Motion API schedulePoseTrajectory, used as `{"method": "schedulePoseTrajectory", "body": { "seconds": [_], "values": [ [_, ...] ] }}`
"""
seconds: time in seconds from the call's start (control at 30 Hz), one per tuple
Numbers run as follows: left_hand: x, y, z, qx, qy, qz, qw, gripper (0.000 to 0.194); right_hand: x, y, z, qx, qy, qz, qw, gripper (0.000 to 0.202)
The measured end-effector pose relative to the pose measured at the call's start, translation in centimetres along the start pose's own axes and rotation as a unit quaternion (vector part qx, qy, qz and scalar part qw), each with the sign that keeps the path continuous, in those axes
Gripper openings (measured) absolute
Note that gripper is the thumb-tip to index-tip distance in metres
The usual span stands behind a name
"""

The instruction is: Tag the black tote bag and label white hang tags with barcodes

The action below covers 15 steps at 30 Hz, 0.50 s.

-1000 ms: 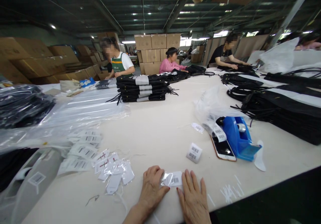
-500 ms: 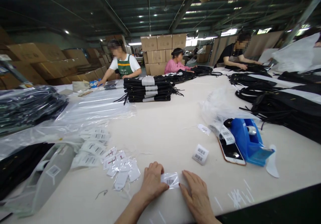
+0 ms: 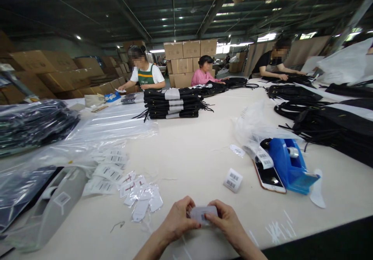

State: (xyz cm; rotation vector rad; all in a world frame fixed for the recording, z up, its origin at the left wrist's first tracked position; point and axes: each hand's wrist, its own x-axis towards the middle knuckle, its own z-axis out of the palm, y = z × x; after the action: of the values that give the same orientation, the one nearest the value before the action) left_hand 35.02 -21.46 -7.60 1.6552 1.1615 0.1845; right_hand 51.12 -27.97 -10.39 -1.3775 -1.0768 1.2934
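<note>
Both of my hands are at the near edge of the table, gripping a small whitish barcode tag (image 3: 199, 212) from its two ends. My left hand (image 3: 181, 219) pinches the tag's left end between thumb and fingers. On the other end, my right hand (image 3: 226, 218) is closed, its thumb pressed across the face and partly covering the print. To the left lies a loose pile of white hang tags (image 3: 142, 209), some with red marks. A small roll of barcode labels (image 3: 233, 180) sits to the right, beyond my right hand.
A blue tape dispenser (image 3: 284, 163) stands beside a phone (image 3: 269, 178) on the right. A grey dispenser (image 3: 60, 203) and barcode label strips (image 3: 106, 172) are at left. Stacked black goods (image 3: 175, 106) lie farther back. Several co-workers, one in a green apron (image 3: 145, 77), work across the table.
The tag has come up off the table and tilted between my hands. My right hand has closed onto its right end. The apron-wearing co-worker now holds a small white piece.
</note>
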Motion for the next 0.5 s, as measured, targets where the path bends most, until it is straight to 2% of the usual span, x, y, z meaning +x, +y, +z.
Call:
{"method": "schedulePoseTrajectory", "body": {
  "seconds": [0.13,0.23,0.37,0.5],
  "values": [
    [-0.8,-0.4,0.0,-0.108,-0.056,-0.056,0.991,0.017,-0.3,0.8,-0.5,0.102,0.004,0.047,0.994,0.030],
    [-1.0,-0.8,0.3,-0.132,-0.063,-0.047,0.988,0.022,-0.7,1.3,-0.8,0.143,0.004,0.074,0.987,0.036],
    [-0.8,-1.3,0.0,-0.129,-0.065,-0.044,0.988,0.032,-1.4,1.3,-1.7,0.169,0.034,0.070,0.983,0.038],
    [-0.3,-1.2,-0.3,-0.151,-0.058,-0.037,0.986,0.036,-1.6,-0.4,-3.2,0.169,0.038,0.066,0.983,0.034]
  ]
}}
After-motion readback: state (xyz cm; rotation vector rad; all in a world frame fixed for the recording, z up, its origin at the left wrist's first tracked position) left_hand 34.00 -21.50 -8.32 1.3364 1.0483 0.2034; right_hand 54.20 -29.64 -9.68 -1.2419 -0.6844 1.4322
